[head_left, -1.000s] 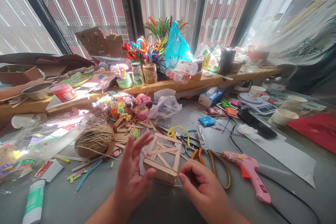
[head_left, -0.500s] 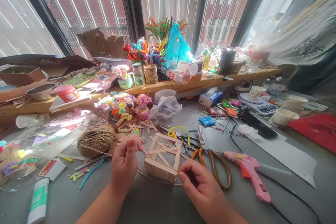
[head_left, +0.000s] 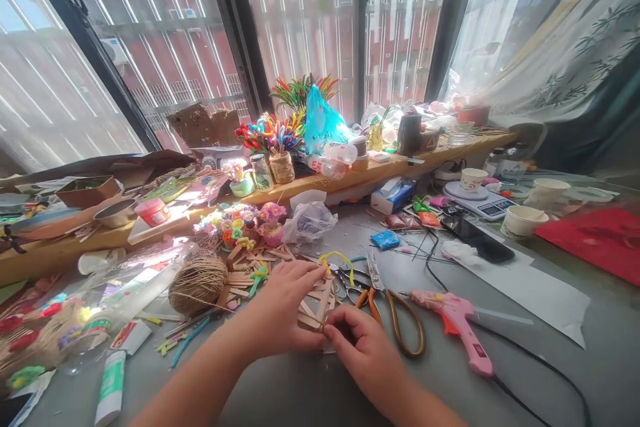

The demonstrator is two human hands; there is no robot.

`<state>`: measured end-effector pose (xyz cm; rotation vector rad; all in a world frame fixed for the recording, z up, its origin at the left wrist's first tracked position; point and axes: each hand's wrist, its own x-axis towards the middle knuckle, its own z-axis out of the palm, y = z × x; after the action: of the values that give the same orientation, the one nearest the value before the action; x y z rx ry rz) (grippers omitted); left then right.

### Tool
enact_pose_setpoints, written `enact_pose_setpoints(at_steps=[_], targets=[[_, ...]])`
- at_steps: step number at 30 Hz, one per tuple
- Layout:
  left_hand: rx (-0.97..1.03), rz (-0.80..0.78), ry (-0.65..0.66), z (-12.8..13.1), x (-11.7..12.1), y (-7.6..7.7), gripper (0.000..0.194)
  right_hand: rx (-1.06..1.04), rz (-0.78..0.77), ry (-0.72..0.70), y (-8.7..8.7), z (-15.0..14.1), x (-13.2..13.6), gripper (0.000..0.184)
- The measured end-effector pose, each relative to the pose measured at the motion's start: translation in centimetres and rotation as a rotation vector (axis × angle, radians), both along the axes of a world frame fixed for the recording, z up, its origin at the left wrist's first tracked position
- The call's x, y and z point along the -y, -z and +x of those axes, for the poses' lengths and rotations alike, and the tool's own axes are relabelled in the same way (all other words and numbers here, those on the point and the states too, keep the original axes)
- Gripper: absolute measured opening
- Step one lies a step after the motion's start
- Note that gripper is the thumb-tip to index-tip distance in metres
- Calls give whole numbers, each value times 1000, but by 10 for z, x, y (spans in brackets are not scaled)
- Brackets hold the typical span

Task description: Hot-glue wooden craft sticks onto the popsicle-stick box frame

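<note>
My left hand point(head_left: 277, 307) is closed over a small craft-stick frame point(head_left: 319, 303), thumb at its near side and fingers across its top. The hand hides most of the frame, but slats and a diagonal stick show between my hands. At the frame's near right corner, my right hand point(head_left: 367, 350) pinches a thin strand of jute twine, mostly hidden by the fingers. A ball of jute twine point(head_left: 198, 285) lies left of my hands, its strand running toward my left forearm. Loose craft sticks point(head_left: 243, 280) lie behind my left hand.
Pliers and scissors point(head_left: 407, 323) lie right of my right hand, with a pink glue gun point(head_left: 465, 327) and its cord beyond. A glue stick tube point(head_left: 111, 383) is at the left. Pipe-cleaner flowers point(head_left: 235, 223), a kitchen scale point(head_left: 493, 208) and a phone point(head_left: 477, 238) sit farther back.
My left hand has moved right and down from above the frame's left side and now grips the frame. The right hand stays at the corner with the twine. The view has shifted.
</note>
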<state>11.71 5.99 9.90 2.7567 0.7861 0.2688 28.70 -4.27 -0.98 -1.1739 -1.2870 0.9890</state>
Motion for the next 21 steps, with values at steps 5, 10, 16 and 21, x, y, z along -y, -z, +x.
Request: enact_pose_setpoints(at_steps=[5,10,16,21], targets=[[163,-112,-44,-11,5,2,96,-36,93,15,-5,5,4,20],[371,-232,-167,-27,27,19,101,33,346,63,-20,9,12,12],[530,-66,-311,-38,54,45,98,206,527,98,-31,9,17,8],[532,47,-399,-58,72,38,97,271,540,49,-27,10,20,15]])
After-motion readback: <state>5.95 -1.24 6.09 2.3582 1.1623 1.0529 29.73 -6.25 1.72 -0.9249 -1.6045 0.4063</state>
